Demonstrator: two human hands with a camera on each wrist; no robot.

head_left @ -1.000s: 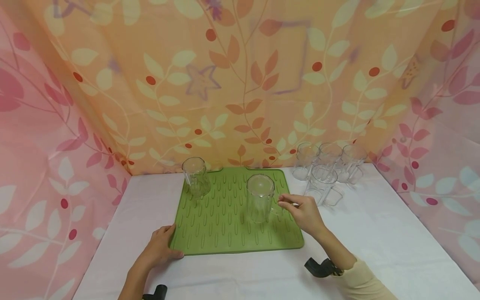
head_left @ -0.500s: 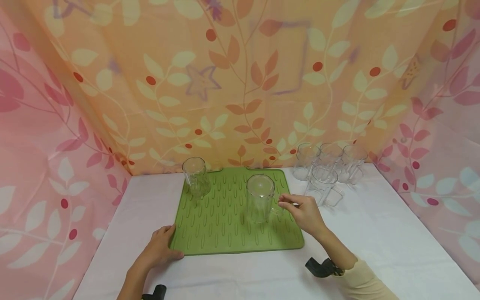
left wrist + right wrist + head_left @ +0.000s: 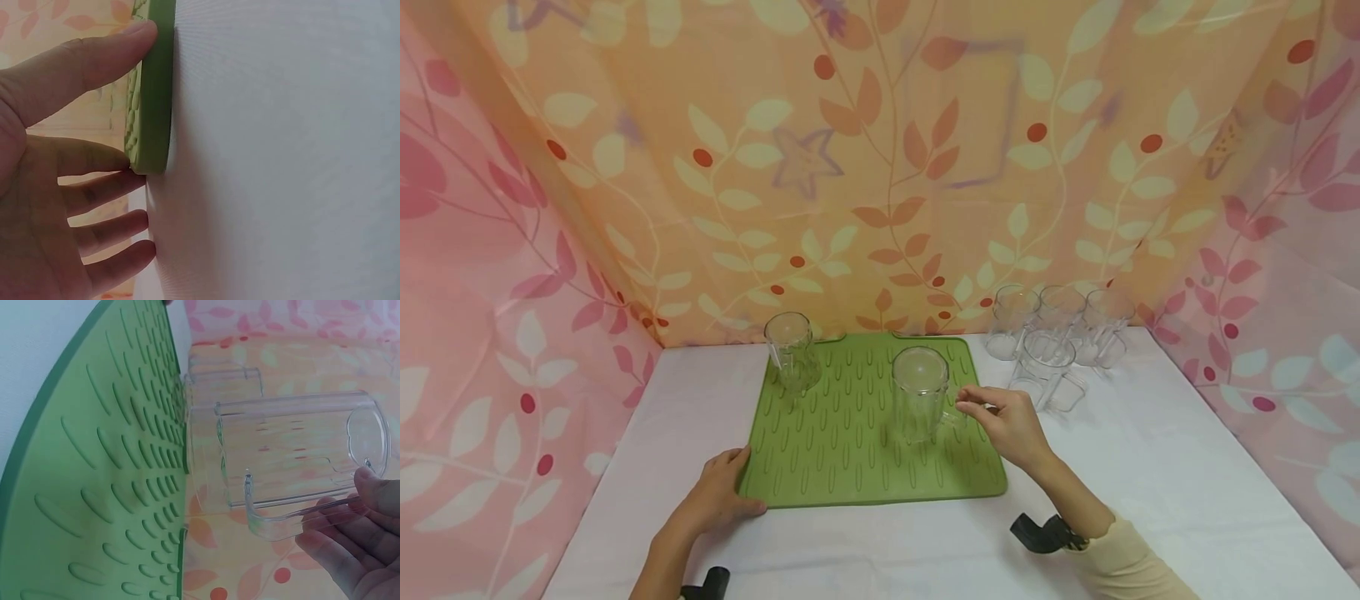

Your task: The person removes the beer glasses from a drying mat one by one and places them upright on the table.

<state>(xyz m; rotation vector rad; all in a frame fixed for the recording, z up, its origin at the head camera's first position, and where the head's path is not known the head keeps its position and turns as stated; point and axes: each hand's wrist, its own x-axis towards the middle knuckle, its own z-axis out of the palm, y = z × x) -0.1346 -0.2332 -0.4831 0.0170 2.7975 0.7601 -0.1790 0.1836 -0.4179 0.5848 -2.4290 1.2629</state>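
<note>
A clear glass mug (image 3: 920, 400) stands upside down on the right half of the green ridged mat (image 3: 835, 467). My right hand (image 3: 1006, 425) pinches its handle between thumb and fingers; the right wrist view shows this handle (image 3: 275, 526) and the thumb upon it. At the mat's near left corner lies my left hand (image 3: 715, 492). Its thumb rests along the front edge and its fairly straight fingertips touch the side, as the left wrist view shows. A second glass mug (image 3: 792, 354) sits at the mat's back left.
Several more clear glass mugs stand grouped right of the mat, the nearest glass mug (image 3: 1047, 367) in front of the others. The white cloth-covered table (image 3: 865, 554) meets patterned curtains (image 3: 887, 208) at the back and both sides.
</note>
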